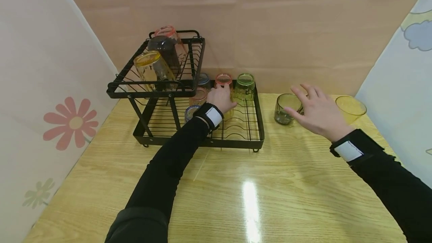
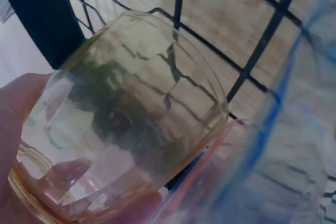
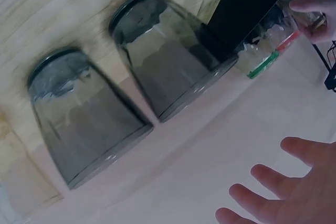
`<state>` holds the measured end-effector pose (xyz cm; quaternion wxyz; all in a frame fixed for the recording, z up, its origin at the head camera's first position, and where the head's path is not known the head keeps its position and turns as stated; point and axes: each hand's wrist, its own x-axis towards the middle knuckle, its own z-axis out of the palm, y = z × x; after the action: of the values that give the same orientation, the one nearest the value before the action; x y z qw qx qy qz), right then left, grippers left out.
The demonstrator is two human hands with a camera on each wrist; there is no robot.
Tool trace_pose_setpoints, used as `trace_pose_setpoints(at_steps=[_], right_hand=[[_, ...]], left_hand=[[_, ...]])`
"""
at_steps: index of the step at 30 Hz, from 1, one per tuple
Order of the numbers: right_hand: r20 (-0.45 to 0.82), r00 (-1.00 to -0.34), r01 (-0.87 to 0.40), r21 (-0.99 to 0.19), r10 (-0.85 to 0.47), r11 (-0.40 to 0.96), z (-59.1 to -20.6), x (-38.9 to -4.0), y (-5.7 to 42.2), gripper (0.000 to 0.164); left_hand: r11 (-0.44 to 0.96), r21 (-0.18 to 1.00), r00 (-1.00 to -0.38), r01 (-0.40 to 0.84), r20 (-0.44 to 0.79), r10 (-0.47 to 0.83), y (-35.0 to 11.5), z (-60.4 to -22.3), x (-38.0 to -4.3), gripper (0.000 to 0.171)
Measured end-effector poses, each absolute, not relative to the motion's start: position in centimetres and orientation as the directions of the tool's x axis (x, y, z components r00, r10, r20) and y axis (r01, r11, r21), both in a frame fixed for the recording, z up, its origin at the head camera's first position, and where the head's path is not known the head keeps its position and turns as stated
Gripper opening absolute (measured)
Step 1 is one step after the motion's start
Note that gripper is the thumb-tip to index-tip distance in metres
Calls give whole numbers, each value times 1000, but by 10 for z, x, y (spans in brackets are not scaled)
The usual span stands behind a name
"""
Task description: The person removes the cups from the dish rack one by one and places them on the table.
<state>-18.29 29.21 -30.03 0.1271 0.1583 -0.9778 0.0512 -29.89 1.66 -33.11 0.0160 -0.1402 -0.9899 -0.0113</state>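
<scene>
My left hand [image 1: 221, 98] reaches over the lower tier of a black dish rack [image 1: 260, 123] and grips an upside-down yellow glass [image 2: 126, 98], thumb on one side and fingers on the other. In the head view, part of this yellow glass shows beneath the hand. A red-rimmed glass [image 1: 223, 78] and a green glass [image 1: 244, 85] stand upside down just behind it. My right hand [image 1: 318, 113] hovers with fingers spread and nothing in it. Beside it are two smoky grey glasses [image 3: 173, 56], upright on the table; in the head view the hand partly covers them.
A yellow glass [image 1: 351, 108] stands upright at the table's right. On the rack's upper tier sit an inverted yellow glass [image 1: 153, 68], a dark glass [image 1: 164, 50] and a red-rimmed glass [image 1: 168, 32]. A blue-rimmed glass [image 1: 191, 112] is left of my left wrist.
</scene>
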Motion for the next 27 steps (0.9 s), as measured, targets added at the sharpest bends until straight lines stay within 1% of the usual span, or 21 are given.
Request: trace_pose_setpoints(at_steps=[5, 8, 17, 22, 27], right_hand=[[240, -919, -339, -76, -312, 938, -307, -182, 278, 71], [227, -918, -349, -70, -326, 935, -313, -181, 269, 73], [231, -907, -377, -73, -352, 923, -330, -179, 251, 71], [247, -893, -404, -76, -376, 911, -334, -178, 243, 71], [255, -902, -385, -110, -348, 916, -334, -177, 239, 71]], left_hand=[[956, 36, -957, 291, 22, 291, 15, -324, -296, 76], [953, 35, -954, 300, 37, 299, 14, -322, -295, 76], [948, 68, -949, 312, 64, 308, 18, -305, -284, 79], [925, 151, -936, 350, 103, 337, 21, -299, -275, 77], [885, 265, -924, 383, 128, 361, 23, -295, -265, 74]])
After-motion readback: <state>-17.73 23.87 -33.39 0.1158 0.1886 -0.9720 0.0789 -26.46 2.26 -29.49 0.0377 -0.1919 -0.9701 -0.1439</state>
